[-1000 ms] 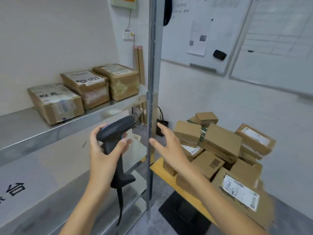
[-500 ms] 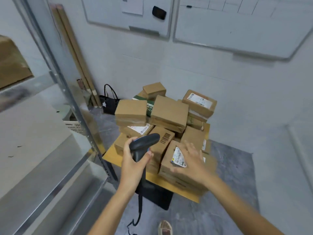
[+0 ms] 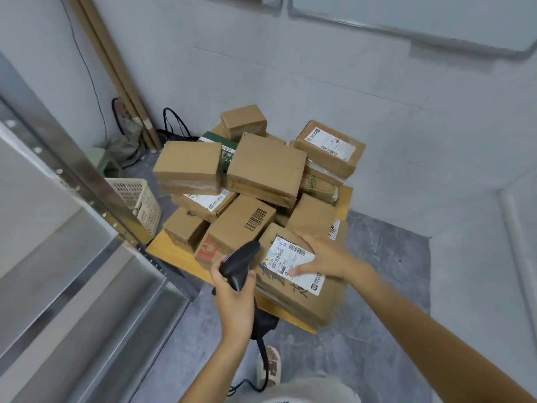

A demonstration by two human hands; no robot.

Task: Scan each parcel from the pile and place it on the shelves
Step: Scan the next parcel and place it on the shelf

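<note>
Brown cardboard parcels form a loose pile [image 3: 255,175] on a low yellow table [image 3: 174,253] beside the steel shelves [image 3: 72,257]. The nearest parcel [image 3: 296,286] sits at the front edge of the pile, its white shipping label [image 3: 290,263] facing up.

The left hand [image 3: 235,295] grips a black scanner [image 3: 239,264] by its handle, fingers wrapped round it, the head aimed toward the label and close to the parcel's near corner. The right hand [image 3: 325,258] lies flat on the parcel top, fingers spread and straight, partly covering the label's right side; it presses rather than grasps.

Judgement: the step in hand is the scan of this front parcel, steadied from above. The next move calls for the barcode to be left uncovered for the scanner, then for a firm hold on the parcel's edges to lift it clear without disturbing the boxes leaning just behind, and a turn left to the shelves.
</note>
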